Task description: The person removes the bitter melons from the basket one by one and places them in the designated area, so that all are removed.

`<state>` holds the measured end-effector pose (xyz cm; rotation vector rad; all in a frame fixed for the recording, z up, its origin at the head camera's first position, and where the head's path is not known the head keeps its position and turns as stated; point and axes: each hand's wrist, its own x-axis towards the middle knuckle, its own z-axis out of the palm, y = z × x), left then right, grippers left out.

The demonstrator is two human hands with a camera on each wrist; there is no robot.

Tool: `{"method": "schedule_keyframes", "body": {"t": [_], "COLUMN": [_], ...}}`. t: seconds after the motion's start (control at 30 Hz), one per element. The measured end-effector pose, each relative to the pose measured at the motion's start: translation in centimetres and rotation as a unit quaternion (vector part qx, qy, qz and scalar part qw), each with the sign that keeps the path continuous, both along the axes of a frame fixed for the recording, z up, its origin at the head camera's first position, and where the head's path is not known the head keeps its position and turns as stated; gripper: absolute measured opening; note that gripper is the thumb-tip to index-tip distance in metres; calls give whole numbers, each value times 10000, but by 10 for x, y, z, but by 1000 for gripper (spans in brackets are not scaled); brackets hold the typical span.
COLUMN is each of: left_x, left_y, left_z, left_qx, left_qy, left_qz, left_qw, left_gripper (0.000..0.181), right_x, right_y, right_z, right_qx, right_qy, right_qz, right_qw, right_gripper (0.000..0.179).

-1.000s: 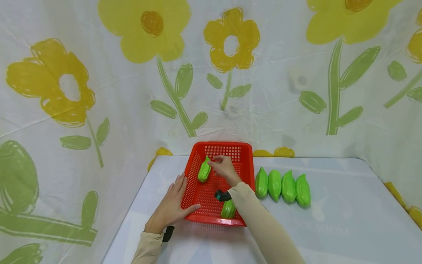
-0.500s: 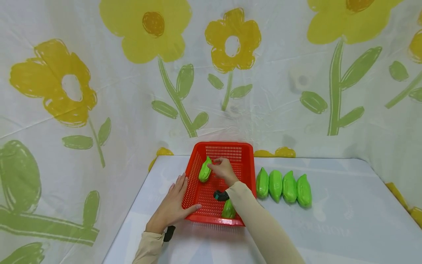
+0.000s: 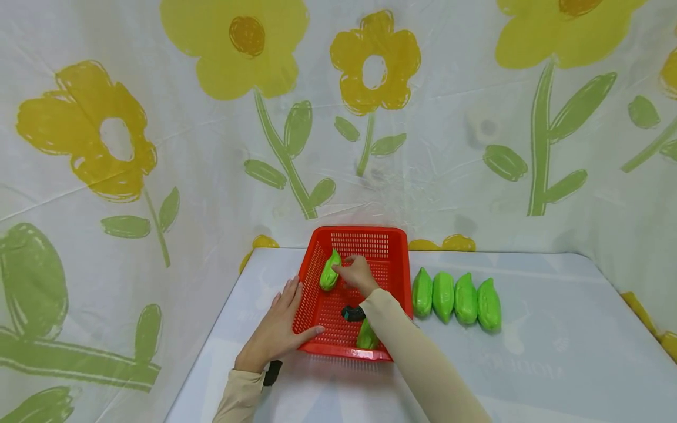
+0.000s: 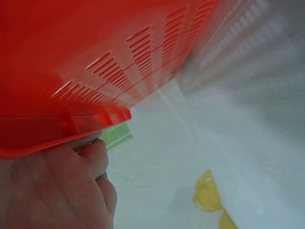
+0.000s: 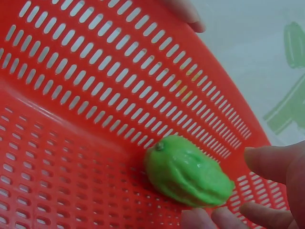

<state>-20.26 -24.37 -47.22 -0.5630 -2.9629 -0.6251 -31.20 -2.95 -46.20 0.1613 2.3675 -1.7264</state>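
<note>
A red slotted plastic basket (image 3: 334,352) stands on the table. My left hand (image 3: 275,332) rests on its left rim in the head view, fingers straight and thumb spread along the near rim. Inside, at the far left, lies a glossy, ridged green fruit (image 5: 188,171) with a pointed end and a small stem nub. My right hand (image 3: 358,274) reaches in beside this fruit. In the right wrist view the thumb (image 5: 271,162) is apart from the fruit, while the other fingertips (image 5: 198,217) are right at its lower edge. A second green fruit (image 3: 367,336) lies near the front, partly covered by my right sleeve.
Several more green fruits (image 3: 455,298) stand in a row on the white table (image 3: 555,329), right of the basket. A white cloth with printed yellow flowers (image 3: 449,194) hangs behind and on both sides.
My right hand has shifted slightly left and nearer to me, its thumb now overlapping the far fruit. My left hand stays on the basket rim.
</note>
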Motion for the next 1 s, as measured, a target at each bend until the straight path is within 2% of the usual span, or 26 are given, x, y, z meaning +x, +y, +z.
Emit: {"method": "schedule_keyframes", "body": {"t": [0.8,1.0], "left_x": [1,2], "left_y": [2,1], "left_z": [1,1], "left_qx": [-48,-35], "left_qy": [-275,-215], "left_qz": [127,59], "left_qw": [9995,9997], "left_gripper": [112,113], "right_x": [-9,-12], "right_y": [-8,-9], "right_z": [-11,-16], "right_qx": [-348,-301], "right_qy": [-174,-119], "right_qz": [97,84], "right_qw": [9992,9994], "right_gripper": [72,73]}}
